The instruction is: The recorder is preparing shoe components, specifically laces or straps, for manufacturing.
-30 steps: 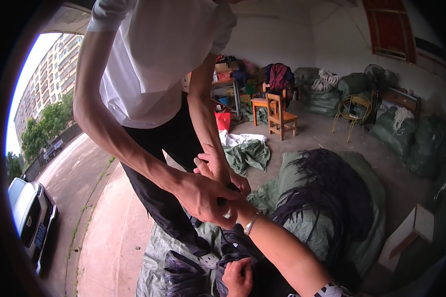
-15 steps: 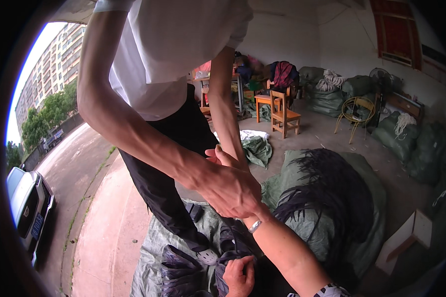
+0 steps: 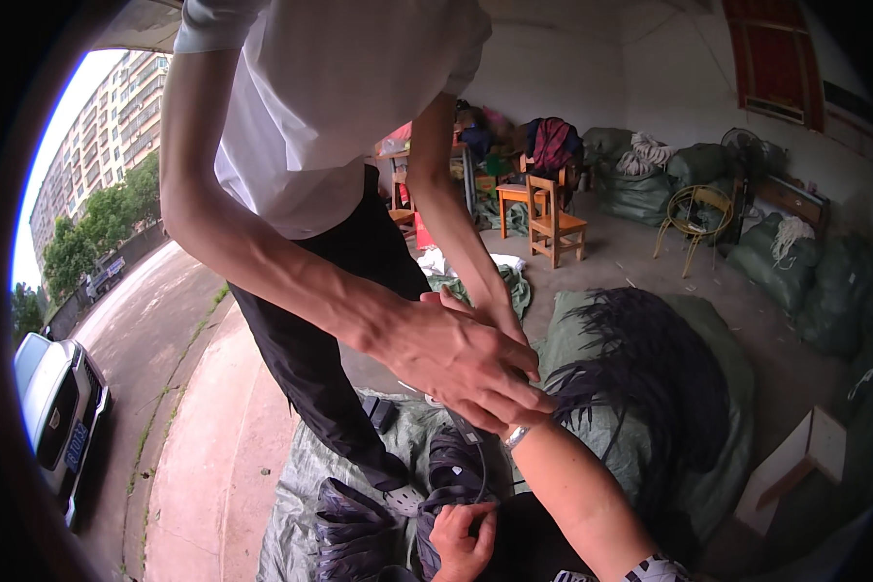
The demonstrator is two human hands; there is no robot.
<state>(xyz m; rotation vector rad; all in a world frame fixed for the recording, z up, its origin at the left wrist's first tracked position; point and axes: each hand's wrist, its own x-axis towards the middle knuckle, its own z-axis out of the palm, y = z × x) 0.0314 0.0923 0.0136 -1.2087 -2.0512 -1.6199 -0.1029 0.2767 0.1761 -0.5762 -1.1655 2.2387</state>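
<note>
My right forearm [image 3: 587,485], with a silver bracelet [image 3: 517,436] at the wrist, reaches up from the lower right. A co-worker's hand [image 3: 461,364] lies over my right hand and wrist, with their other hand close behind. Of my right hand [image 3: 444,299] only a little seems to show past theirs; its fingers are mostly hidden. Under these hands hangs a small dark device [image 3: 467,428] with a thin cable. Low in front, my left hand [image 3: 463,541] is closed, fingers curled, against a bundle of dark strips [image 3: 436,514]; what it grips is hidden.
The co-worker stands on a green-grey woven sheet [image 3: 301,514] beside another dark bundle [image 3: 351,529]. Dark strips [image 3: 664,378] drape over a green sack [image 3: 601,446] at right. Further off are a wooden chair [image 3: 556,228], stuffed sacks and a wooden block [image 3: 795,466]; a car stands outside at left.
The co-worker's hands and my right wrist have shifted slightly right. The device and its cable now show beneath them. My left hand has moved slightly left and stays by the dark strips.
</note>
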